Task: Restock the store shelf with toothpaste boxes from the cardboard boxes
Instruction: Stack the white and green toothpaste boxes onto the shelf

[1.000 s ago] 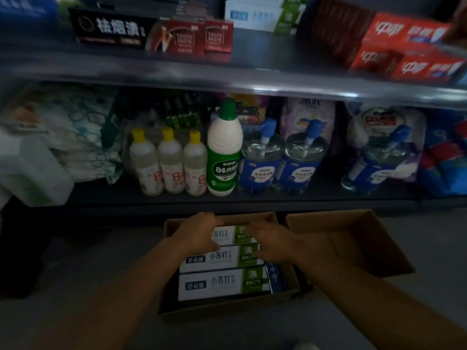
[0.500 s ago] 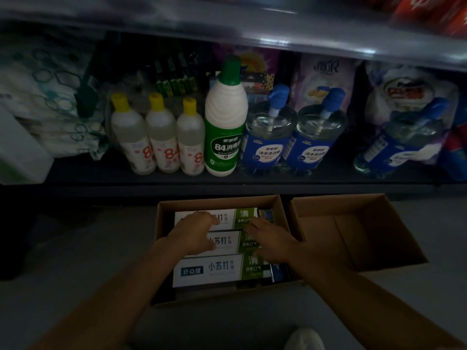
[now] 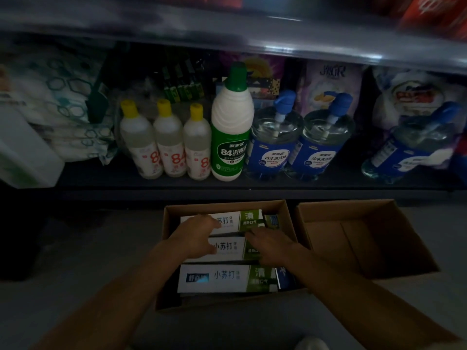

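An open cardboard box (image 3: 227,205) sits on the floor below the shelf, holding three white-and-green toothpaste boxes side by side. The far toothpaste box (image 3: 249,218) and the near toothpaste box (image 3: 227,277) lie untouched. Both my hands are on the middle toothpaste box (image 3: 228,248). My left hand (image 3: 195,237) curls over its left end, fingers on the far edge and thumb on the near side. At its right end, my right hand (image 3: 270,245) has its fingertips dug into the gap behind it. A small blue box (image 3: 284,277) stands at the carton's right wall.
An empty cardboard box (image 3: 328,210) stands just to the right. The bottom shelf (image 3: 101,183) holds yellow-capped bottles (image 3: 166,142), a green disinfectant bottle (image 3: 231,127) and blue pump jugs (image 3: 275,142). Above, the grey shelf edge (image 3: 227,34) carries red toothpaste boxes (image 3: 434,13).
My view has tilted down, so the upper shelf has mostly left the frame. Both hands have slid from the far toothpaste box toward me onto the middle one.
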The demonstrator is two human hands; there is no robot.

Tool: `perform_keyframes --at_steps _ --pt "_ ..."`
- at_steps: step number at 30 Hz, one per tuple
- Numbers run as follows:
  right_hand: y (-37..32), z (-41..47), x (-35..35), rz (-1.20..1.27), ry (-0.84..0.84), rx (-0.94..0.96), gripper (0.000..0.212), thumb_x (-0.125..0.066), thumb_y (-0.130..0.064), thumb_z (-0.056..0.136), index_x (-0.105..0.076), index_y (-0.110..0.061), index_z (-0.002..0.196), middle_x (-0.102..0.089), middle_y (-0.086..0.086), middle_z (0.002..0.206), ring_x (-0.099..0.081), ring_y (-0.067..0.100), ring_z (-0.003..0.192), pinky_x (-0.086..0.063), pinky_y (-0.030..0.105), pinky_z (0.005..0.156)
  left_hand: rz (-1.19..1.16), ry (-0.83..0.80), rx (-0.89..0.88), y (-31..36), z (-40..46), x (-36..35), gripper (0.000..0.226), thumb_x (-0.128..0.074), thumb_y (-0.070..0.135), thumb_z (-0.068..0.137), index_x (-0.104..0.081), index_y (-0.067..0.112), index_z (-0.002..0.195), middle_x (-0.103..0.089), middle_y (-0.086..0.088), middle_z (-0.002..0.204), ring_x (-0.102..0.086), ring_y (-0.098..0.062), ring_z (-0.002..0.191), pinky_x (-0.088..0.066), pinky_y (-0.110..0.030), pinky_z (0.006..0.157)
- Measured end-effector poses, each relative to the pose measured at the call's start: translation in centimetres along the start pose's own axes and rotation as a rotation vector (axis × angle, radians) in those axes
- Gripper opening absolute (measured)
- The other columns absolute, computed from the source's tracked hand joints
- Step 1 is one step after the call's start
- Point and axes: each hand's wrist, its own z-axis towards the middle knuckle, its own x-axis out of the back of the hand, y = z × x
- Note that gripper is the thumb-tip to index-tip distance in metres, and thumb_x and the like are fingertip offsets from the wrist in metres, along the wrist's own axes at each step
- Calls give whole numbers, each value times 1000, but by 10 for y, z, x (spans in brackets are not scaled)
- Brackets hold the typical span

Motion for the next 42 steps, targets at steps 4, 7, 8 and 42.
perform_keyframes --at_steps 4,7,8,42 --pt "1 1 1 9 3 -1 51 -66 -18 82 -46 -7 127 -51 13 128 -51 27 114 -46 36 87 9 -22 -1 -2 1 2 72 -75 31 80 -42 21 143 -43 0 145 -44 -14 129 -38 -26 105" --pt "2 -4 6 3 14 -1 52 -67 -23 81 -46 -9 127 -53 11 128 -52 25 113 -47 36 86 32 -35 -12 -1 -2 9 72 -75 31 80 -42 20 143 -43 0 144 -44 -14 128 -39 -25 103" --pt "1 -7 10 -8 22 -2 53 -67 -24 81 -47 -9 128 -53 11 128 -53 25 113 -47 36 85 43 -33 -19 -1 -4 13 71 -75 31 80 -43 20 142 -45 0 143 -45 -14 126 -40 -25 102" --pt "103 -240 403 -572 1152 -176 63 -79 -18 58 -51 -11 114 -58 8 100 -61 29 84 -47 29 53 119 414 -251 209 -91 407 45 -82 35 72 -67 23 112 -71 8 110 -65 -13 103 -48 -43 100"
